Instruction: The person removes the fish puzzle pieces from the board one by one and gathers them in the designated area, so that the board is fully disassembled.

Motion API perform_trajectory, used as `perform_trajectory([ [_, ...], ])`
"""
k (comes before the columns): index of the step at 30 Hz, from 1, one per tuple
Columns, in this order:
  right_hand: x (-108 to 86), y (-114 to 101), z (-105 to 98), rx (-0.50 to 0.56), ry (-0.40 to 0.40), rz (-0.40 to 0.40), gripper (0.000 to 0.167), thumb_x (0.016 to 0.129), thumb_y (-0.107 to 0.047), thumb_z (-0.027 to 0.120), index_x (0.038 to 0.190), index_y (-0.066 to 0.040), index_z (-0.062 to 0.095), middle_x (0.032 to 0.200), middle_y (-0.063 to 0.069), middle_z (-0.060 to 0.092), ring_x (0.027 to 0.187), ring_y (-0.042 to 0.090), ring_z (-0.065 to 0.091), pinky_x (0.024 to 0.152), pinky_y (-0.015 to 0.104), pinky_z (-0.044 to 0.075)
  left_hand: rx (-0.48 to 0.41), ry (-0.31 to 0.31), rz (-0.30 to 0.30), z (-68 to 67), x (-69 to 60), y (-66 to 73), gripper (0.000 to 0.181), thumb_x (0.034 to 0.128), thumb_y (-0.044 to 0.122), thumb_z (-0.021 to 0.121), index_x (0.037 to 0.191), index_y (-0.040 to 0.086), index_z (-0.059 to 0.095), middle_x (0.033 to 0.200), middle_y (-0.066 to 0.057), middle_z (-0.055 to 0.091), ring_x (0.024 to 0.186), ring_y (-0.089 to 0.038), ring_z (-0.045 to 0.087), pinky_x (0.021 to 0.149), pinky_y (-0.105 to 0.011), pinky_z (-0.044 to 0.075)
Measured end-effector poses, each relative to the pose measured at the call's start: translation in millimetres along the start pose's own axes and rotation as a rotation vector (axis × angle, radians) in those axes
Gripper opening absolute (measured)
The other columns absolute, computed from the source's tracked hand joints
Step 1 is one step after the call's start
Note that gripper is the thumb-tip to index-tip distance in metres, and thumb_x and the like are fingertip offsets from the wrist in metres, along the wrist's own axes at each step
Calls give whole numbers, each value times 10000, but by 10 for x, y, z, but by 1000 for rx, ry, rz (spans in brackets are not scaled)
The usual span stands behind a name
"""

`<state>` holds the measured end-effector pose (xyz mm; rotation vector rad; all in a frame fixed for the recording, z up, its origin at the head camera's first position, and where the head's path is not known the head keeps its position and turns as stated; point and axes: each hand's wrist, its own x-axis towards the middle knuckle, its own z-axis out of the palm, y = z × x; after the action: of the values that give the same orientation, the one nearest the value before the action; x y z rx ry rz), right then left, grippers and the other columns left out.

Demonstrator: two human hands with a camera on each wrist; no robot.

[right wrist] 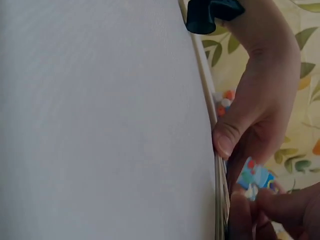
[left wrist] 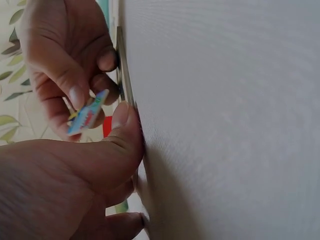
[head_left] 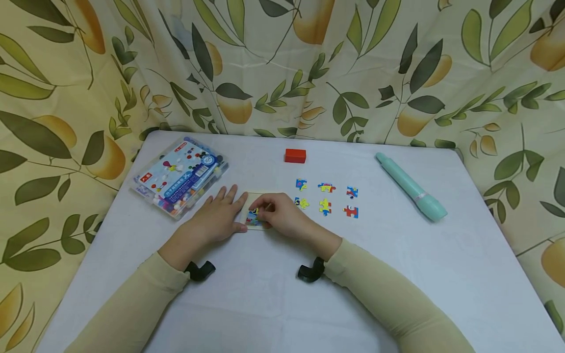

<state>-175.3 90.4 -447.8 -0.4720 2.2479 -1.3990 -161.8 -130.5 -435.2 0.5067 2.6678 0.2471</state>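
A small pale puzzle tray [head_left: 250,198] lies on the table, with colourful puzzle pieces [head_left: 252,221] in its lower left part. My left hand [head_left: 214,215] rests at the tray's left side with fingers spread, its thumb [left wrist: 121,116] touching the tray's edge in the left wrist view. Over the tray, my right hand [head_left: 284,213] pinches a jigsaw piece [left wrist: 90,116] between thumb and fingers. The piece is tilted and clear of the tray; the right hand partly covers the tray in the head view. Several loose jigsaw pieces [head_left: 325,207] lie in two rows to the right.
A clear plastic case [head_left: 181,176] of small coloured parts stands at the back left. Behind the loose pieces sits a red block [head_left: 295,156]. A mint-green, torch-shaped object [head_left: 410,186] lies at the right. Patterned curtain [head_left: 282,73] surrounds the white table [head_left: 247,304].
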Motion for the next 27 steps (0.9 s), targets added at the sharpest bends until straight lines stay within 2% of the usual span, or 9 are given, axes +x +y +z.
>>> perform_trajectory([
  [4,-40,-31,-82,47,-31,-16,225,1024,-39,702,1223,-114,777,974,80,656,885,231,660,717,331,666,0,-9,-2,-4,2,-1,918,1029,535,673,1734,173,211,1815,-184,70,1675,-476,67,1310,-724,179],
  [7,-104,-71,-151,51,-25,-15,244,1006,-22,717,1231,-95,775,967,78,650,896,236,677,730,354,676,0,-12,-4,-3,7,2,914,1033,532,669,1736,177,205,1816,-184,65,1676,-476,64,1311,-724,175],
  [15,-390,-146,-426,-12,-17,53,175,982,-6,728,1092,-105,821,1000,105,700,800,221,747,771,344,672,9,-23,-11,-1,-1,17,919,1037,536,660,1739,183,183,1817,-178,52,1677,-469,52,1318,-712,169],
  [22,-629,-41,-680,-88,14,143,203,970,2,704,1099,-94,829,932,101,705,747,236,754,725,353,653,-1,-21,-11,-7,-8,22,918,1038,522,664,1739,183,179,1818,-173,43,1680,-464,41,1322,-707,156],
  [27,-700,78,-743,-120,34,184,207,952,26,694,1076,-80,822,861,86,728,723,239,755,710,361,646,-1,-12,-9,-14,-14,30,917,1034,514,674,1737,175,193,1817,-179,61,1677,-473,52,1318,-713,160],
])
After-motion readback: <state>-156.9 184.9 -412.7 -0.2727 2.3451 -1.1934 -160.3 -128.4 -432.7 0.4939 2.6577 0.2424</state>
